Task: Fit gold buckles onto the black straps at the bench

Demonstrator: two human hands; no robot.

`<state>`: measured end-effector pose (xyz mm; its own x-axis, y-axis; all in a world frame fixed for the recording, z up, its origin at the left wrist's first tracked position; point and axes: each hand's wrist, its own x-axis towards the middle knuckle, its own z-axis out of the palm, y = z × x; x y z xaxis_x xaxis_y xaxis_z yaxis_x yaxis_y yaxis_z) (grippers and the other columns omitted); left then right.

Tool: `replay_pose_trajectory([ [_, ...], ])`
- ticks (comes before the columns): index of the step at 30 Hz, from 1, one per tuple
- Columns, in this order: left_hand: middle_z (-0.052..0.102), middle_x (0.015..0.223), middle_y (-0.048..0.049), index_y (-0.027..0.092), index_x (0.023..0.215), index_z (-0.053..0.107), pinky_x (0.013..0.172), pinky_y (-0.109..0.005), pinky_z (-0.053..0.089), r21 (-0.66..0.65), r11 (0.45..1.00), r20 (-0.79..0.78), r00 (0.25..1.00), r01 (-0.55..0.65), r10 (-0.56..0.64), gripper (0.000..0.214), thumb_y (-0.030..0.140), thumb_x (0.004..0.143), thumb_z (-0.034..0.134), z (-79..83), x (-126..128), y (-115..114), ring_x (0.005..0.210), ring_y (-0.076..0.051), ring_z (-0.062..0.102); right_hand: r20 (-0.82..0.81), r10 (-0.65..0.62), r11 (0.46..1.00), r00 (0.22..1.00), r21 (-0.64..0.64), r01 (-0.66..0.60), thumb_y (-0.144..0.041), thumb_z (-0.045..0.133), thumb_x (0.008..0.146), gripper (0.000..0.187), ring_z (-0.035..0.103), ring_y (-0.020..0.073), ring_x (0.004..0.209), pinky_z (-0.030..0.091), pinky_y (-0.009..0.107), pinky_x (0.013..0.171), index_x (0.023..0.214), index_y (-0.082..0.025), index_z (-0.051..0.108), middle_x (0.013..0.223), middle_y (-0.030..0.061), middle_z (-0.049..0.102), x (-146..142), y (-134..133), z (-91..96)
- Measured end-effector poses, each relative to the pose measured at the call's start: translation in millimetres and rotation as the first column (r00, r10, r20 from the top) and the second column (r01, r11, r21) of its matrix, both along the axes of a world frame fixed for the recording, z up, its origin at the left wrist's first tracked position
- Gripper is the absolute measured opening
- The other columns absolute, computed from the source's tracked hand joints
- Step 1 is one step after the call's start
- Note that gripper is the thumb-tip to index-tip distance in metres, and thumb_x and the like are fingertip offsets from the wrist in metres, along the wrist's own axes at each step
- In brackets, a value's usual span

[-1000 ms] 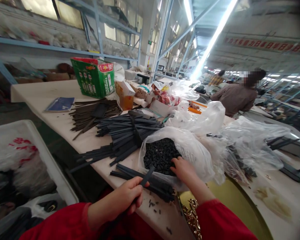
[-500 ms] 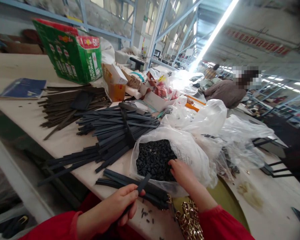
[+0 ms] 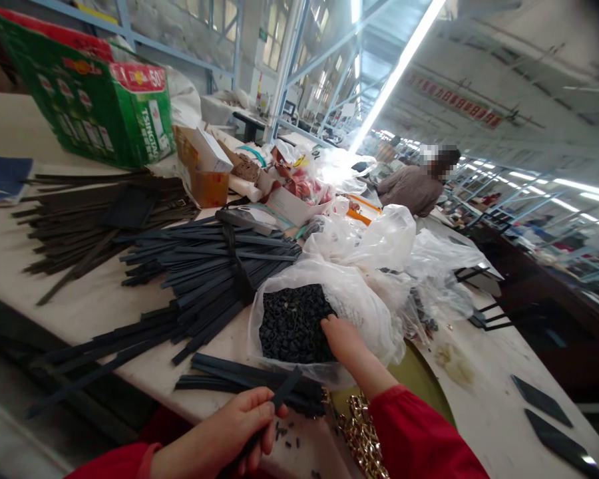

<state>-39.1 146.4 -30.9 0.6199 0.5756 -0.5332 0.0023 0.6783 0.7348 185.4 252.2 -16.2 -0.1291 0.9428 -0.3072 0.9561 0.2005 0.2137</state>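
We're not seeing much of the right hand (image 3: 342,336): its fingertips are dipping into the small black bits (image 3: 289,322) in the clear plastic bag (image 3: 364,299), so we can't tell if they're pinching one or just lying loose. The left hand (image 3: 239,426) is sitting at the bottom edge, w/ its red sleeve getting cut off. The dark strap (image 3: 282,399) is running down behind its fingers, so we're missing the lower end. The gold chain (image 3: 359,436) is partly hiding under the right sleeve.

Vs. half a sec ago, the view is swinging right: the green box (image 3: 94,106) is sliding into the top left corner & getting cut off. Both hands are staying about where they were.

The left fingers are curling tight round the strap, thumb on top. Its free end is poking up & right past the fingertips, toward the bag. It's hanging over the near side of the table (image 3: 104,299), just by the loose straps (image 3: 244,379) lying in front of the bag.
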Motion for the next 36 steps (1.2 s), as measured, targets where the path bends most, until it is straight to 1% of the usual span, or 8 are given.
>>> replay_pose_trajectory([
  [5,0.052,0.057,0.0065,0.017,0.084,0.047,0.033,-0.013,0.025,-0.008,1.000,0.007,1.000,-0.006,0.006,0.040,0.054,0.070,0.051,1.0,-3,-2,0.036,-0.002,0.036,-0.075,-0.066,0.998,0.995,-0.018,0.065,-0.011,0.038,0.089,0.023,0.063,0.0178,0.088,0.041,0.025,0.068,0.102,-0.016,0.057,0.093,0.0082,0.067,11,-3,3.6],
  [10,0.051,0.055,0.0074,0.017,0.084,0.046,0.033,-0.012,0.024,-0.028,1.000,0.006,1.000,0.000,0.000,0.042,0.055,0.067,0.052,4.6,0,-2,0.035,-0.002,0.035,-0.143,-0.097,0.994,0.985,0.030,0.102,-0.026,0.044,0.089,0.019,0.061,0.0186,0.092,0.041,0.026,0.070,0.102,-0.020,0.056,0.101,0.0064,0.063,-2,-2,0.6],
  [17,0.050,0.055,0.0074,0.016,0.086,0.046,0.033,-0.012,0.024,-0.009,1.000,-0.005,1.000,-0.015,0.015,0.046,0.058,0.066,0.051,10.6,5,-7,0.035,-0.002,0.035,-0.309,-0.180,0.978,0.934,0.042,0.203,-0.014,0.054,0.079,0.015,0.060,0.0229,0.091,0.040,0.031,0.074,0.092,-0.016,0.060,0.100,0.0108,0.060,-12,8,-16.9],
  [21,0.049,0.051,0.0086,0.017,0.090,0.045,0.032,-0.013,0.020,0.041,0.998,-0.012,0.999,-0.042,0.043,0.049,0.060,0.066,0.048,14.5,5,-17,0.032,-0.002,0.033,-0.519,-0.211,0.962,0.828,0.041,0.271,-0.008,0.055,0.075,0.014,0.057,0.0245,0.096,0.038,0.033,0.081,0.085,-0.015,0.061,0.098,0.0117,0.061,-5,2,-17.8],
  [25,0.051,0.053,0.0075,0.017,0.089,0.044,0.033,-0.014,0.021,0.084,0.994,-0.036,0.997,-0.064,0.067,0.044,0.055,0.067,0.048,20.3,7,-29,0.034,-0.003,0.038,-0.791,-0.216,0.927,0.572,0.017,0.374,-0.010,0.054,0.074,0.017,0.055,0.0224,0.095,0.038,0.034,0.085,0.088,-0.017,0.060,0.093,0.0085,0.062,-2,-16,-8.5],
  [29,0.053,0.060,0.0055,0.017,0.088,0.044,0.034,-0.015,0.026,0.242,0.963,-0.070,0.988,-0.116,0.136,0.035,0.047,0.069,0.046,29.2,10,-41,0.038,-0.005,0.043,-0.964,-0.234,0.895,0.124,-0.164,0.414,-0.032,0.056,0.076,0.021,0.059,0.0173,0.076,0.047,0.030,0.071,0.092,-0.018,0.057,0.081,0.0033,0.062,-13,-58,3.4],
  [33,0.052,0.057,0.0058,0.017,0.089,0.044,0.033,-0.017,0.024,0.462,0.882,-0.088,0.984,-0.095,0.152,0.032,0.046,0.076,0.039,37.0,11,-57,0.033,-0.005,0.037,-0.906,-0.293,0.865,-0.307,-0.388,0.320,-0.050,0.065,0.068,0.034,0.060,0.0117,0.065,0.050,0.026,0.065,0.078,-0.019,0.055,0.077,0.0014,0.063,-33,-119,11.8],
  [36,0.048,0.052,0.0067,0.016,0.086,0.047,0.034,-0.017,0.023,0.574,0.816,-0.108,0.980,-0.076,0.167,0.033,0.047,0.081,0.034,40.0,10,-72,0.033,-0.006,0.034,-0.806,-0.320,0.837,-0.498,-0.487,0.250,-0.050,0.074,0.060,0.039,0.060,0.0094,0.063,0.050,0.022,0.062,0.074,-0.019,0.056,0.073,-0.0006,0.063,-46,-160,16.6],
])
